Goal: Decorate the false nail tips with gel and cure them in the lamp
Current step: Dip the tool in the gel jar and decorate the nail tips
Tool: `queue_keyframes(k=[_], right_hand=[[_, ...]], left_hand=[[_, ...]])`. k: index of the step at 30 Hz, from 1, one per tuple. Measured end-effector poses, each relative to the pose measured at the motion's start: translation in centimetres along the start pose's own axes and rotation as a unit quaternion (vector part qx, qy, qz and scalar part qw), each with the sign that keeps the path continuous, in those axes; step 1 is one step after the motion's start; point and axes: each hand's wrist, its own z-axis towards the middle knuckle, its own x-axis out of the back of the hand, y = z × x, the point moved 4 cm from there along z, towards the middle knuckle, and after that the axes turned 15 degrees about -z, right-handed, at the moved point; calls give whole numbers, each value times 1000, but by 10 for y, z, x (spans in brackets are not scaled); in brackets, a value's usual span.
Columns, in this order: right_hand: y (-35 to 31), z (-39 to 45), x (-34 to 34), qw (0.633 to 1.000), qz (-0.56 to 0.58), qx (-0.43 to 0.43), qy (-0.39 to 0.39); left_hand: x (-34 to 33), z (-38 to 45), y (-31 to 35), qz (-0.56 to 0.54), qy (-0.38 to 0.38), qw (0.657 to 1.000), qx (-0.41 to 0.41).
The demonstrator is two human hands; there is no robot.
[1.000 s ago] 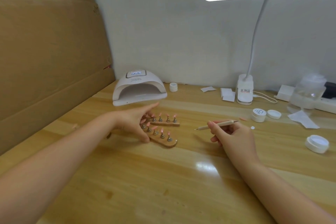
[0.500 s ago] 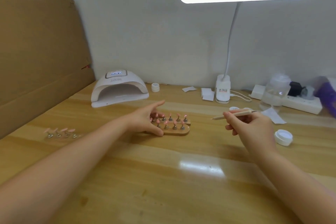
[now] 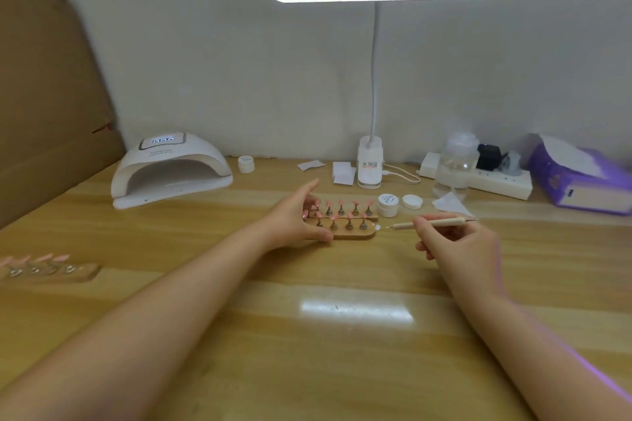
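Note:
Two wooden nail stands [image 3: 355, 233] with several pink false nail tips [image 3: 342, 205] on metal pegs lie side by side at mid-table. My left hand [image 3: 294, 219] holds their left end, thumb on the near edge, index finger stretched out. My right hand [image 3: 458, 246] grips a wooden dotting tool [image 3: 410, 225] whose tip points left, just off the near stand's right end. An open white gel jar [image 3: 387, 204] and its lid [image 3: 412, 201] sit behind. The white curing lamp [image 3: 171, 171] stands at the back left, its mouth facing me.
A third wooden stand with pink tips [image 3: 48, 270] lies at the left edge. A desk lamp [image 3: 369, 164], small jar [image 3: 246, 163], paper pieces [image 3: 343, 173], a clear bottle [image 3: 455, 164], power strip [image 3: 496, 181] and purple tissue pack [image 3: 581, 178] line the back. Cardboard [image 3: 51, 79] walls the left.
The view has swung to the left and closer. My left hand has squared the two stands side by side, and my right hand has brought the dotting tool's tip close to the near stand's right end.

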Motion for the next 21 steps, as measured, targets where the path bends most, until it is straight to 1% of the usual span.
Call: queue_keyframes(k=[2, 3, 4, 6, 7, 8, 9, 10, 12, 13, 15, 16, 18, 21], right_hand=[[0, 0, -2, 1000, -3, 9, 1], [-1, 0, -3, 1000, -4, 15, 1], [-2, 0, -4, 1000, -5, 25, 1], [-6, -1, -7, 998, -11, 58, 4], [-10, -3, -10, 996, -17, 83, 6], [-15, -6, -12, 993, -28, 117, 14], [-20, -10, -14, 986, -47, 159, 29], [-25, -14, -16, 974, -75, 208, 47], [-32, -21, -19, 945, -129, 292, 73], [-33, -23, -20, 935, -144, 313, 76], [-32, -23, -20, 928, -152, 332, 72], [-32, -24, -21, 926, -150, 341, 66], [-33, -26, -25, 917, -143, 369, 43], [-37, -29, -29, 899, -133, 417, 12]], left_hand=[[-3, -12, 10, -6, 54, 998, -34], [-5, -20, 18, 3, 97, 992, -75], [-8, -30, 28, 22, 144, 981, -127], [-18, -52, 49, 85, 213, 943, -243], [-27, -61, 60, 127, 227, 919, -296], [-37, -69, 68, 162, 225, 900, -336], [-48, -74, 73, 178, 208, 892, -359], [-56, -77, 76, 174, 182, 898, -361], [-64, -78, 74, 125, 142, 924, -334], [-65, -77, 71, 93, 134, 935, -316], [-66, -75, 63, 26, 127, 950, -284], [-66, -75, 60, -8, 122, 954, -274], [-66, -76, 56, -47, 110, 953, -279], [-65, -76, 53, -42, 99, 948, -298]])
